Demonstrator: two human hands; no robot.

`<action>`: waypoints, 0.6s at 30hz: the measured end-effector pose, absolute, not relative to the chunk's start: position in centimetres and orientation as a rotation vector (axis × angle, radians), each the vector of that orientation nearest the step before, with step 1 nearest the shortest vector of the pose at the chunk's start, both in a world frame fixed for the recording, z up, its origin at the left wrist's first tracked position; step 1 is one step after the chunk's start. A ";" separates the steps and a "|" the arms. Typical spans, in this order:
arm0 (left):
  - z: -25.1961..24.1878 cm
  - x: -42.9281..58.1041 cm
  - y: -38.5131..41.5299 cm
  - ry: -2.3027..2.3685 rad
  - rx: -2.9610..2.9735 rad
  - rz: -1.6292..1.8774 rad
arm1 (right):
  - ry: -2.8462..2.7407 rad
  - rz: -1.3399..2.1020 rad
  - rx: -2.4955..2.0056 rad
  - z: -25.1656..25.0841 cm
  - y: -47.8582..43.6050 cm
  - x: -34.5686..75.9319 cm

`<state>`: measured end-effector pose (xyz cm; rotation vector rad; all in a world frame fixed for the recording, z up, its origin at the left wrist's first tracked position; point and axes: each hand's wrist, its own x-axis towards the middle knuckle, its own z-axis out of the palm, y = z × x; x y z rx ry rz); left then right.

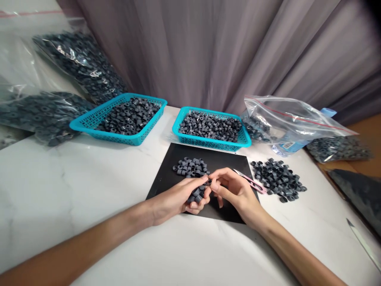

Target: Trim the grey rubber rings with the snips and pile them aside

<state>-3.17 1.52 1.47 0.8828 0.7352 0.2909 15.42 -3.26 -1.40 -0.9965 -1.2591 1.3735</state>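
My left hand (178,196) is cupped over a black mat (218,157) and holds a handful of small dark grey rubber rings (197,194). My right hand (230,188) meets it, thumb and forefinger pinching one ring at the left hand's fingertips. Pink-handled snips (249,181) lie under the right hand's fingers, their tip pointing up and left. A small pile of rings (192,167) sits on the mat just beyond the hands. A second, darker pile (278,178) lies on the white table to the right of the mat.
Two turquoise baskets (89,124) (178,129) full of rings stand behind the mat. Clear bags of rings (80,59) (44,113) lie at the left, another bag (285,119) at the right. A blade (361,240) lies near the right edge. A grey curtain hangs behind.
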 end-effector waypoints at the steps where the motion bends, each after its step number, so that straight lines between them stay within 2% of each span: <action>1: 1.5 -3.2 1.5 0.742 0.887 0.282 | -1.268 1.366 -1.003 -1.4 -3.2 15.4; 18: 1.3 -3.1 1.3 0.705 0.931 0.307 | -1.212 1.290 -1.173 -0.8 -4.2 13.7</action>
